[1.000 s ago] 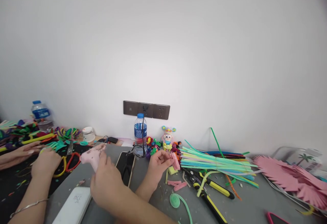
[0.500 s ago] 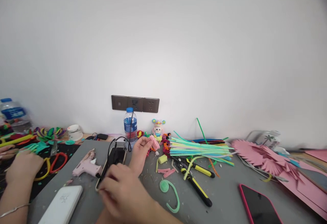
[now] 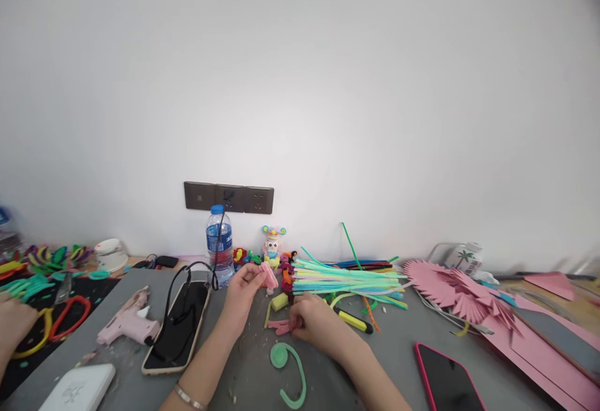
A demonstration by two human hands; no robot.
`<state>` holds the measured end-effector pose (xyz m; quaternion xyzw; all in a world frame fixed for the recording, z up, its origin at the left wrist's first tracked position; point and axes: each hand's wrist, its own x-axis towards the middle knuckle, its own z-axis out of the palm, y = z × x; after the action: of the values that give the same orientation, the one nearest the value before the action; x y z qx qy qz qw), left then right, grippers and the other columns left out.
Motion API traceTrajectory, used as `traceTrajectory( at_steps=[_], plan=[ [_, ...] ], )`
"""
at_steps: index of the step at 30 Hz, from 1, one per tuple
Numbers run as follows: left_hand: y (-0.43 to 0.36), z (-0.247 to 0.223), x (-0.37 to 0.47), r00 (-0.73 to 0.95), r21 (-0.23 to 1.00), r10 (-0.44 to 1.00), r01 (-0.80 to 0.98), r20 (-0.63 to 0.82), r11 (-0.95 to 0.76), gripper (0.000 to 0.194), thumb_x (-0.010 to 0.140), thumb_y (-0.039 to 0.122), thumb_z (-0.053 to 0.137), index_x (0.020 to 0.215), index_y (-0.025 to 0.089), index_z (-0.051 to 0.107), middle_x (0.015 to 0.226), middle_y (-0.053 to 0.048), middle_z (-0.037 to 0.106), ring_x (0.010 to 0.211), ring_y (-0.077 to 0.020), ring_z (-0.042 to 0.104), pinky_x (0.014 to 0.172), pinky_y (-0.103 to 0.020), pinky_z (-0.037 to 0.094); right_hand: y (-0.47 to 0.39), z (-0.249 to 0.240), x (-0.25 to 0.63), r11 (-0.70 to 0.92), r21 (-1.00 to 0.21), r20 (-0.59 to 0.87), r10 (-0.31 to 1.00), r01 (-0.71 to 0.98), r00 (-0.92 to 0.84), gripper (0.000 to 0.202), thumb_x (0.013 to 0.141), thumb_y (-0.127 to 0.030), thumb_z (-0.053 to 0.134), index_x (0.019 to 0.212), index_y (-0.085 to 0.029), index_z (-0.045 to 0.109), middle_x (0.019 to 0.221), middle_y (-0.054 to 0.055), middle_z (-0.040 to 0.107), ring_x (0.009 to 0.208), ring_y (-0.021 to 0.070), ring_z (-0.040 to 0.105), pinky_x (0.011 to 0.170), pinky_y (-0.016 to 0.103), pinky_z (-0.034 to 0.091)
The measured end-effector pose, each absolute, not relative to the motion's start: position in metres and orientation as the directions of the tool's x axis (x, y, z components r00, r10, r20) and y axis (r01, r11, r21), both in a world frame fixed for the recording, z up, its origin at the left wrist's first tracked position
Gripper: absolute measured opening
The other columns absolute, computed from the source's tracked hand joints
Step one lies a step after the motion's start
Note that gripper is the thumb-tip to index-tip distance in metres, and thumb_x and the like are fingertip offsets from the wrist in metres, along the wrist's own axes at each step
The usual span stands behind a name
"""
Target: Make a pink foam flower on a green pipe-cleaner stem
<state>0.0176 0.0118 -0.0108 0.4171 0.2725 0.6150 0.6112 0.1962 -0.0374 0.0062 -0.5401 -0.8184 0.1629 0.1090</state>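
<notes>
My left hand (image 3: 246,289) is closed, pinching a folded pink pipe cleaner piece (image 3: 269,275) between thumb and fingertips, above the desk. Down on the desktop, my right hand (image 3: 316,323) has its fingers together at some short pink pipe cleaner pieces (image 3: 280,326), one of them at the fingertips. Just behind these lies a small yellow coiled piece (image 3: 280,302). A green pipe cleaner (image 3: 300,376) with a coiled end rests in front of my right hand. Yellow-and-black pliers (image 3: 355,320) are partly hidden behind that hand.
A bundle of pastel pipe cleaners (image 3: 349,280) lies behind my right hand. Along the wall stand a small figure (image 3: 272,250) and a water bottle (image 3: 219,242). Left are a phone (image 3: 180,330), a pink glue gun (image 3: 126,323) and a power bank (image 3: 77,389); another person's hand (image 3: 16,323) is beyond.
My right hand has moved from in front of the phone over to the pink pieces. My left hand keeps its pink piece. The whole view has shifted to the right.
</notes>
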Motion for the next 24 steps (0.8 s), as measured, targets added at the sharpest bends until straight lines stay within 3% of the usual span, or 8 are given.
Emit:
traceTrajectory(
  at_steps=[5,9,13,18,24],
  plan=[
    [0.012,-0.014,0.02,0.082,0.837,0.985,-0.541,0.15,-0.082,0.029,0.06,0.03,0.084,0.067,0.015,0.059,0.067,0.002,0.06,0.065,-0.0113,0.055,0.064,-0.023,0.047,-0.039,-0.004,0.199,0.455,-0.453,0.154,0.887,0.767,-0.435,0.016,0.07,-0.004,0.064,0.076,-0.019,0.061,0.083,0.0,0.063,0.083,0.0172,0.056,0.072,0.024,0.037],
    [0.01,-0.015,0.021,0.073,0.833,0.987,-0.547,0.14,-0.077,0.03,0.058,0.031,0.085,0.065,0.015,0.06,0.066,0.003,0.059,0.065,-0.0106,0.054,0.063,-0.021,0.045,-0.042,-0.005,0.196,0.464,-0.484,0.185,0.883,0.742,-0.432,0.015,0.076,-0.004,0.06,0.076,-0.019,0.06,0.086,0.001,0.063,0.086,0.0178,0.056,0.074,0.025,0.038],
    [0.007,-0.012,0.022,0.087,0.837,0.987,-0.544,0.134,-0.066,0.031,0.057,0.031,0.085,0.063,0.015,0.06,0.064,0.003,0.058,0.063,-0.0108,0.053,0.063,-0.022,0.045,-0.043,-0.01,0.191,0.438,-0.473,0.171,0.897,0.765,-0.408,0.018,0.076,-0.001,0.057,0.077,-0.018,0.062,0.082,0.002,0.065,0.083,0.0184,0.057,0.076,0.027,0.037],
    [0.005,-0.011,0.021,0.128,0.832,0.979,-0.551,0.158,-0.063,0.028,0.063,0.032,0.082,0.064,0.016,0.058,0.063,0.002,0.057,0.064,-0.012,0.054,0.065,-0.025,0.045,-0.039,-0.008,0.2,0.417,-0.444,0.164,0.908,0.793,-0.386,0.026,0.067,0.003,0.054,0.077,-0.018,0.064,0.08,0.002,0.065,0.079,0.018,0.057,0.07,0.026,0.036],
    [0.002,-0.007,0.02,0.189,0.84,0.964,-0.54,0.188,-0.058,0.025,0.068,0.031,0.079,0.067,0.017,0.058,0.065,0.001,0.059,0.067,-0.0147,0.057,0.068,-0.028,0.046,-0.044,0.012,0.21,0.409,-0.379,0.214,0.911,0.83,-0.351,0.028,0.069,0.004,0.055,0.074,-0.02,0.068,0.084,0.003,0.067,0.084,0.0192,0.059,0.082,0.032,0.033]
  ],
)
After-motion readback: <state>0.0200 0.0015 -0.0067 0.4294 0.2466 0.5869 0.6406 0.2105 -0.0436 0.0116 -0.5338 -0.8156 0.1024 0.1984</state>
